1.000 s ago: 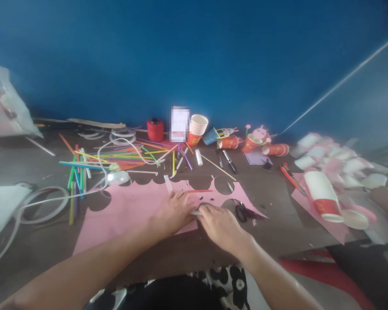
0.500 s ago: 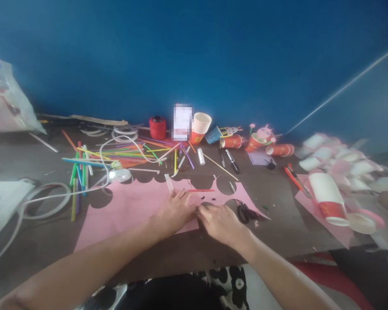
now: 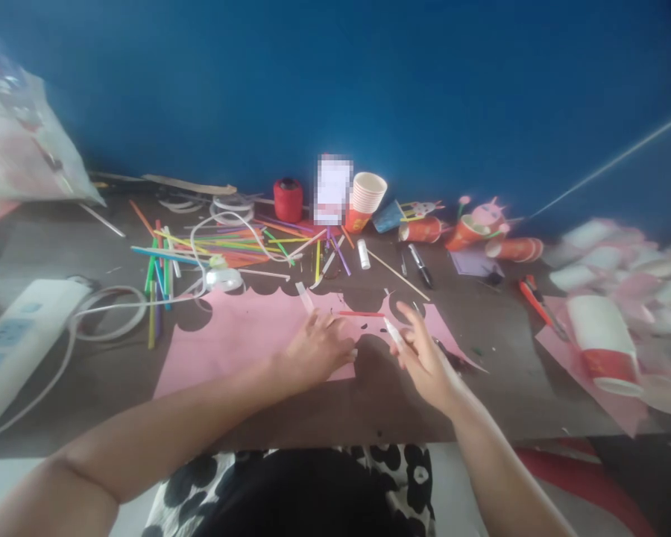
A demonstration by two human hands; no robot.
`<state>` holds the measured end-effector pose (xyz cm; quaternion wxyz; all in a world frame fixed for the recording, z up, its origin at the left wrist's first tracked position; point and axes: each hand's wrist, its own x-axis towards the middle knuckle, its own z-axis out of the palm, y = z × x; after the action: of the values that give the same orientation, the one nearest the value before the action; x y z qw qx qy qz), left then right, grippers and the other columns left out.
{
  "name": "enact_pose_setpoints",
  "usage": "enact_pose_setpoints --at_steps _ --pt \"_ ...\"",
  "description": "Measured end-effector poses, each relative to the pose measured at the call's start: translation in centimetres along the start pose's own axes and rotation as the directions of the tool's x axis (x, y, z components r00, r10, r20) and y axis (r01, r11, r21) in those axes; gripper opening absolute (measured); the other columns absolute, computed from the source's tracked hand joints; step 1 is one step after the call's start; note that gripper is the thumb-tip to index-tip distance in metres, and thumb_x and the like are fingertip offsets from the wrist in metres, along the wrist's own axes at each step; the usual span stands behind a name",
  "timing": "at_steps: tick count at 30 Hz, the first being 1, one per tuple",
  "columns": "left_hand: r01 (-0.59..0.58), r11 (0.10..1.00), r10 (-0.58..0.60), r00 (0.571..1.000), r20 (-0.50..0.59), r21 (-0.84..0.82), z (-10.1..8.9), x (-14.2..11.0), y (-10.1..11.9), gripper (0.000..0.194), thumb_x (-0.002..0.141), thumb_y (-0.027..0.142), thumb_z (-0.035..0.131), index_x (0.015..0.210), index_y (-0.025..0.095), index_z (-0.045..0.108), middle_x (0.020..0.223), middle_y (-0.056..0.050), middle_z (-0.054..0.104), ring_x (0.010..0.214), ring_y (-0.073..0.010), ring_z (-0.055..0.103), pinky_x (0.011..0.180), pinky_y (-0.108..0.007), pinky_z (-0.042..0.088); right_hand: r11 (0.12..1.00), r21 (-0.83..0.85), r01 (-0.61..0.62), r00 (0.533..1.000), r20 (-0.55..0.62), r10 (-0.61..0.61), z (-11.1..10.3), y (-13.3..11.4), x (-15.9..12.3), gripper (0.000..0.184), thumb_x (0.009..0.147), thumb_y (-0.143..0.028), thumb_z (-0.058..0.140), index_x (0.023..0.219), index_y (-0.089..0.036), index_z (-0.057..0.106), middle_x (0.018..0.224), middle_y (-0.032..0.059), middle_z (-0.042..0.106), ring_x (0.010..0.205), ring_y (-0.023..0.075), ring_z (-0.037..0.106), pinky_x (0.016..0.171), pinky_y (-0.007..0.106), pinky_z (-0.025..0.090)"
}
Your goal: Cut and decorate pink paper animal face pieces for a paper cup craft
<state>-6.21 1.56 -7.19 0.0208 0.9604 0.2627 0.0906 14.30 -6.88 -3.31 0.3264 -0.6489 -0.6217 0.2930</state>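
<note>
Head view: pink paper (image 3: 240,328) lies partly under my left hand (image 3: 320,349).
Right hand (image 3: 429,367): I'm pinching a white stick (image 3: 392,332) by the red straw (image 3: 362,314).
Left hand: fingers curled; gripping anything, I can't tell.

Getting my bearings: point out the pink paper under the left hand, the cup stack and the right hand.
Pink paper (image 3: 246,332): head view, bare surface.
Cup stack (image 3: 367,200): head view, stacked rims.
Right hand (image 3: 429,367): head view, middle.
</note>
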Motion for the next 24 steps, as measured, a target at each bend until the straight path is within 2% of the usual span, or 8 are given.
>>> enact_pose_setpoints --at_steps 3,5,7,9,12,16,20,24 --pt "0.004 1.000 -0.004 1.000 0.003 0.000 0.2 -0.3 0.3 0.026 0.090 0.042 0.045 0.100 0.026 0.063 0.122 -0.008 0.052 0.115 -0.0263 0.045 0.099 -0.048 0.029 0.887 0.461 -0.036 0.990 -0.104 0.095 1.7 0.5 1.4 0.028 0.088 -0.030 0.049 0.116 -0.026 0.048 0.078 -0.0010 0.062 0.055 0.0116 0.060 0.056 0.027 0.051" --pt "0.002 1.000 -0.002 1.000 0.014 -0.012 0.2 -0.3 0.5 0.026 0.091 0.040 0.043 0.100 0.026 0.063 0.121 -0.009 0.052 0.117 -0.0266 0.043 0.095 -0.045 0.033 0.734 0.674 -0.082 0.990 -0.027 0.136 2.4 0.6 2.7 0.016 0.085 -0.031 0.052 0.098 -0.022 0.056 0.077 0.0004 0.064 0.059 0.0136 0.064 0.058 0.029 0.052" --pt "-0.011 1.000 0.012 0.999 0.034 -0.017 -0.1 -0.3 0.7 0.026 0.092 0.037 0.041 0.098 0.025 0.063 0.117 -0.011 0.054 0.118 -0.0265 0.042 0.089 -0.042 0.037 0.610 0.782 -0.127 0.992 0.089 0.092 2.6 0.6 3.8 0.020 0.083 -0.033 0.049 0.096 -0.019 0.057 0.076 0.0034 0.067 0.068 0.0180 0.067 0.067 0.034 0.053" --pt "-0.029 0.999 0.030 0.998 0.058 -0.014 -0.4 -0.2 0.8 0.026 0.093 0.034 0.040 0.096 0.024 0.063 0.109 -0.011 0.057 0.117 -0.0267 0.042 0.085 -0.040 0.039 0.582 0.803 -0.125 0.990 0.138 0.022 2.6 0.7 4.5 0.025 0.081 -0.032 0.050 0.101 -0.019 0.054 0.078 0.0049 0.069 0.079 0.0207 0.067 0.076 0.039 0.051" --pt "-0.035 0.999 0.036 0.996 0.076 -0.015 -0.7 -0.3 0.8 0.025 0.093 0.032 0.040 0.096 0.024 0.063 0.108 -0.011 0.058 0.114 -0.0267 0.045 0.081 -0.039 0.040 0.739 0.673 -0.016 0.999 0.046 -0.019 2.9 0.8 5.0 0.018 0.079 -0.029 0.058 0.094 -0.021 0.050 0.069 0.0000 0.067 0.071 0.0175 0.065 0.074 0.036 0.050" --pt "-0.054 0.998 0.056 0.997 0.050 -0.033 -0.2 -0.8 0.4 0.025 0.092 0.035 0.041 0.096 0.022 0.063 0.115 -0.013 0.055 0.114 -0.0267 0.044 0.082 -0.038 0.040 0.929 0.347 0.131 0.985 -0.151 -0.083 4.2 0.8 4.3 0.021 0.091 -0.038 0.042 0.096 -0.020 0.052 0.055 -0.0035 0.058 0.058 0.0145 0.059 0.067 0.030 0.049" --pt "-0.090 0.994 0.091 0.996 0.019 -0.057 0.1 -1.1 -0.3 0.023 0.091 0.036 0.044 0.097 0.022 0.062 0.120 -0.011 0.053 0.115 -0.0270 0.043 0.085 -0.040 0.040 0.981 0.038 0.188 0.979 -0.087 -0.184 4.8 0.8 3.4 0.026 0.091 -0.040 0.043 0.106 -0.022 0.053 0.083 0.0045 0.067 0.072 0.0171 0.063 0.069 0.030 0.049" --pt "-0.098 0.994 0.099 0.995 0.000 -0.054 -0.8 -1.5 -0.2 0.026 0.092 0.035 0.040 0.100 0.019 0.059 0.125 -0.013 0.051 0.112 -0.0272 0.047 0.084 -0.041 0.042 0.983 -0.093 0.156 0.987 -0.034 -0.160 4.8 1.0 3.3 0.025 0.091 -0.039 0.044 0.106 -0.022 0.053 0.080 0.0031 0.066 0.067 0.0169 0.063 0.066 0.028 0.049"
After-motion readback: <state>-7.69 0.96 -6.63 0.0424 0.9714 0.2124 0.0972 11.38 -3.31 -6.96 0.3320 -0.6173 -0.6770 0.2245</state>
